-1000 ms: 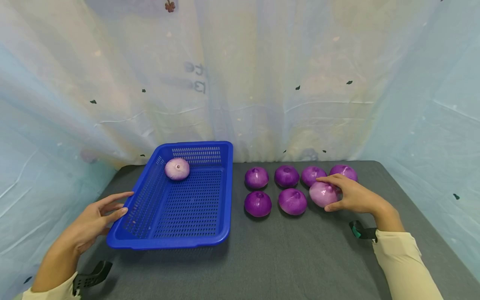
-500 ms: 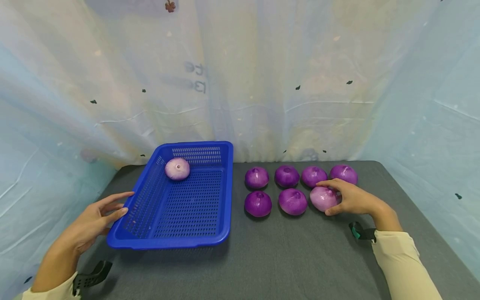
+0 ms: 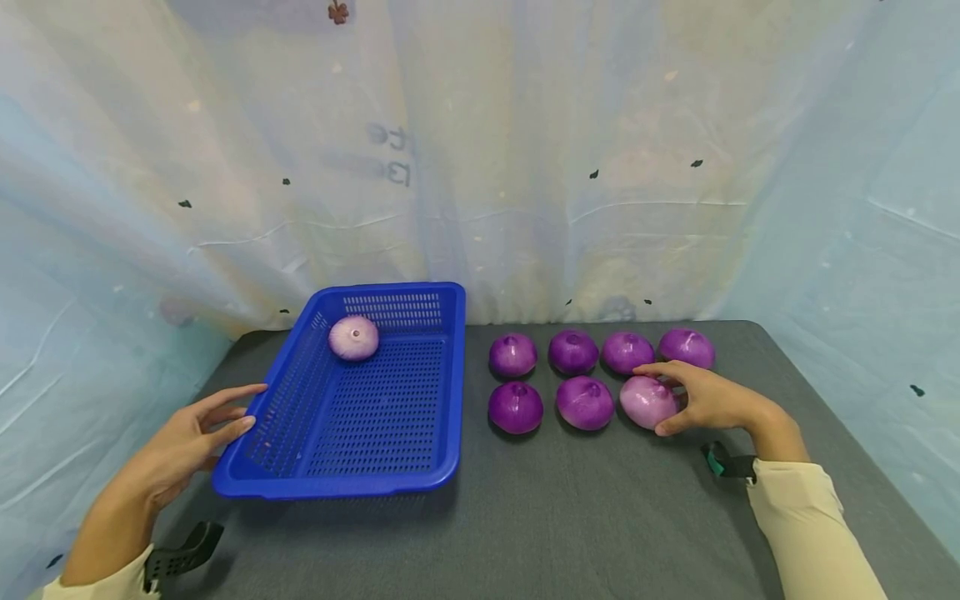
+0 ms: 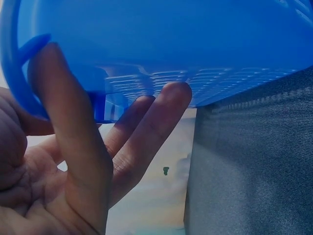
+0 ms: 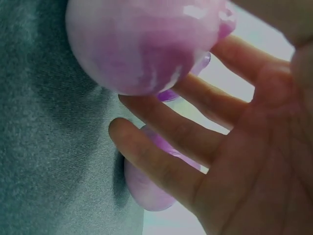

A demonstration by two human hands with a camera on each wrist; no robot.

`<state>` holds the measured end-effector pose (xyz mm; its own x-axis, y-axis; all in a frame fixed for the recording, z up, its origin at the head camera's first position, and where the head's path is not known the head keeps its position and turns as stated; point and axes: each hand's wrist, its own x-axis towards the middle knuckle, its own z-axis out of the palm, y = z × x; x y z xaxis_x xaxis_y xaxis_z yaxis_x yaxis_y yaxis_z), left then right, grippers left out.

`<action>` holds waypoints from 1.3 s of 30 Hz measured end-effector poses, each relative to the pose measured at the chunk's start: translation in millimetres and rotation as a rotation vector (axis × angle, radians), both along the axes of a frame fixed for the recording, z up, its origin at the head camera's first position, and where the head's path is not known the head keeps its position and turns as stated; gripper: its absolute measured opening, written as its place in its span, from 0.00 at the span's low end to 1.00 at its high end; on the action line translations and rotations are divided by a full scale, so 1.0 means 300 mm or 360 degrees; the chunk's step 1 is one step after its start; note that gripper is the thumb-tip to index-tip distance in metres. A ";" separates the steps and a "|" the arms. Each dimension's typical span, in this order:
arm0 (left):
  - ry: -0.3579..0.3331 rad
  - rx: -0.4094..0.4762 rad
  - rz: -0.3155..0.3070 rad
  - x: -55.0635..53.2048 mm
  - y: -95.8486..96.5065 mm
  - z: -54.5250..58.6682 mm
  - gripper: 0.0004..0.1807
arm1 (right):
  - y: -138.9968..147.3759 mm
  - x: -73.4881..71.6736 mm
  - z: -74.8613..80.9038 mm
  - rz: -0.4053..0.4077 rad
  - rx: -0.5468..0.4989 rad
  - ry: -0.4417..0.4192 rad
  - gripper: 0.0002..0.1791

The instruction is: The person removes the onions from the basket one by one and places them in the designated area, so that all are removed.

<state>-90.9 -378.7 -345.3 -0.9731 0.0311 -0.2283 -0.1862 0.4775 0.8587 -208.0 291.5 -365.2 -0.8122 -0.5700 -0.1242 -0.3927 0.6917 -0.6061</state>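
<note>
In the head view, a blue plastic basket stands on the left with one pale peeled onion in its far left corner. My left hand grips the basket's left rim, thumb at the rim and fingers under it along the outer wall. On the right, a pale pink-purple onion sits on the table at the end of the near row. Around its right side lies my right hand, fingers fairly straight and spread, thumb by its near side. In the right wrist view the fingers lie close against this onion.
Several darker purple onions stand in two rows: a far row with a right-end onion, and a near row with a left-end onion. A dark grey cloth covers the table. A pale curtain hangs right behind it.
The pale onion has come down slightly toward the near side and onto the table in my right hand. The thumb and fingers have then spread a little. My left hand and the basket stay put.
</note>
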 end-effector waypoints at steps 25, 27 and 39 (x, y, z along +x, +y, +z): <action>0.0003 -0.0008 0.0027 0.001 0.006 0.002 0.34 | 0.002 0.022 0.064 -0.0042 0.0015 0.0086 0.51; 0.0007 -0.0011 0.0028 0.002 0.004 0.006 0.34 | -0.001 0.027 0.080 -0.0071 0.0066 0.0125 0.51; -0.0013 0.0002 0.0019 0.001 -0.001 -0.003 0.34 | -0.163 0.051 0.203 -0.0009 0.0150 0.0366 0.45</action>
